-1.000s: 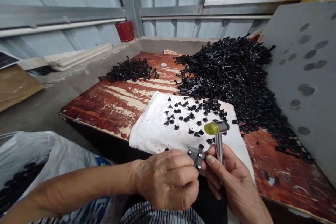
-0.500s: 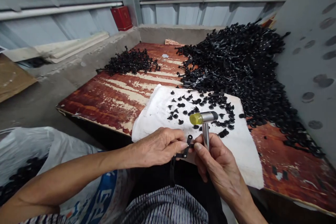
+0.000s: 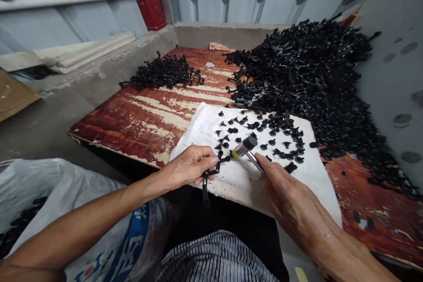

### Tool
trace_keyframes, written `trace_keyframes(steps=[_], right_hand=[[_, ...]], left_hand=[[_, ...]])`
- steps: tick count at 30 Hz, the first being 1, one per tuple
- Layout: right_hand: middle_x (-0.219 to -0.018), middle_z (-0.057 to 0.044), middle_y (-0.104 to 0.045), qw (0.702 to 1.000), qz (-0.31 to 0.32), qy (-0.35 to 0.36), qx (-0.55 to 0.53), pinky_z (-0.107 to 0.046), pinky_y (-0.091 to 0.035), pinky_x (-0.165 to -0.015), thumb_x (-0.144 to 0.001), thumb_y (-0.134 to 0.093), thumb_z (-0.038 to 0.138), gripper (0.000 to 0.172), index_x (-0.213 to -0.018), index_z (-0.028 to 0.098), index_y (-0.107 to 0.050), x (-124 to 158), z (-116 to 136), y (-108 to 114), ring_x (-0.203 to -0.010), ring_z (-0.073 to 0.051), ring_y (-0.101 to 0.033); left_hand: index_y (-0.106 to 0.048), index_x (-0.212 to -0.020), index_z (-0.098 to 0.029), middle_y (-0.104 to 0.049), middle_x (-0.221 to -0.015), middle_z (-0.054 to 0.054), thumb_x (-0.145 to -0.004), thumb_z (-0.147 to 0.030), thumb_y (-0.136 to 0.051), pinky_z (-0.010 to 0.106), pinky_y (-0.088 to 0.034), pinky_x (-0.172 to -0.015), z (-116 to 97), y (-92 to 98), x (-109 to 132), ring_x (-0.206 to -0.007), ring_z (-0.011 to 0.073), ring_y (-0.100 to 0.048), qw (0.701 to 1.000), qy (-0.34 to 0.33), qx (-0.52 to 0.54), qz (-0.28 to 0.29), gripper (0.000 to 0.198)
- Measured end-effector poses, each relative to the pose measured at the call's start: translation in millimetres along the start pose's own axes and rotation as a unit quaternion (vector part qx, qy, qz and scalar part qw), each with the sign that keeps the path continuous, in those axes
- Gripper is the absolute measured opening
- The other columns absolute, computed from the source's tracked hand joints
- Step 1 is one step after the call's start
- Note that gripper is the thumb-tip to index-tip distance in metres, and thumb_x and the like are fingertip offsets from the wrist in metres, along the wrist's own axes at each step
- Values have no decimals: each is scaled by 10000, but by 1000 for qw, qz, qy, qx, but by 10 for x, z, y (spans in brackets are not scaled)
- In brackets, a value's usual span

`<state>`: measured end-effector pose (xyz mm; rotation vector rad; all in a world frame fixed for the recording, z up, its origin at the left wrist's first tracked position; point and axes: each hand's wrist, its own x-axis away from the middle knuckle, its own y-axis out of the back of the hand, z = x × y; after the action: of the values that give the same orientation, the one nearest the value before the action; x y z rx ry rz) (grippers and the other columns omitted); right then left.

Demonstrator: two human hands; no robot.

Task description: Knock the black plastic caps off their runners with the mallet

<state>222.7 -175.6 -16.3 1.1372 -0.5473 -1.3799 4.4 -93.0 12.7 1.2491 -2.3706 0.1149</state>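
Jointed black part (image 3: pixel 205 190) held at the near edge of a white cloth (image 3: pixel 231 180)

At far left, a plastic bag (image 3: pixel 82 185) with blue printing holds dark contents (image 3: pixel 23 224). Next comes the worktop (image 3: pixel 109 116), its red-brown surface worn to pale streaks (most plainly toward the middle). Behind its far left corner, a red box (image 3: pixel 152 13) sits on a concrete ledge (image 3: pixel 132 55); nearer, a small pile (image 3: pixel 165 72) of black parts lies on the worktop.

The left hand (image 3: pixel 188 165) has its thumb and fingers pinched on the jointed black part. One strip hangs below the fingers, while the upper end reaches right, toward a hammer (image 3: pixel 246 145). The hammer's yellow face is right beside that end (whether they touch, I cannot tell). Short black studs (image 3: pixel 272 142) lie scattered over the cloth.

Farther right, the right hand (image 3: pixel 291 194) is wrapped around the hammer's metal handle, its fingers mostly hidden. Beyond it, a large pile (image 3: pixel 307 61) of black parts spreads beside a grey panel (image 3: pixel 390 83) with round dark marks.
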Motion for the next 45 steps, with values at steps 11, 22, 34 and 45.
trace_keyframes(steps=[11,22,34,45], right_hand=[[-957,-145,-722,1000,-15,19,-13,-434,-608,-664,-847,-373,96,557,-1390,175,-470,-82,62,85,-748,-273,-716],[-1045,-220,-736,998,-23,53,-8,-402,-638,-668,-911,-358,125,423,-1298,105,-527,88,58,83,-835,-288,-751],[-1208,-158,-697,984,-59,-85,-142,-412,-527,-936,-948,-456,254,366,-1269,144,-592,251,74,65,-1088,-273,-673],[-1183,-166,-709,986,-77,-64,-134,-368,-537,-930,-946,-464,254,370,-1263,113,-594,261,37,25,-1062,-254,-689]], left_hand=[[-541,-714,-150,-577,-548,-24,-839,-371,-553,133,-250,-351,-34,72,-4,-350,17,-346,998,7,-64,0,253],[-530,-677,-153,-568,-510,-33,-864,-250,-509,140,-235,-335,-110,62,9,-309,18,-331,996,59,-61,-10,211],[-506,-613,-139,-569,-480,-29,-901,-177,-500,128,-217,-305,-210,-74,-93,-264,2,-343,998,35,-39,-39,290],[-503,-621,-131,-553,-472,-45,-903,-152,-497,113,-225,-308,-207,-88,-57,-275,-5,-340,998,33,-39,-45,283]])
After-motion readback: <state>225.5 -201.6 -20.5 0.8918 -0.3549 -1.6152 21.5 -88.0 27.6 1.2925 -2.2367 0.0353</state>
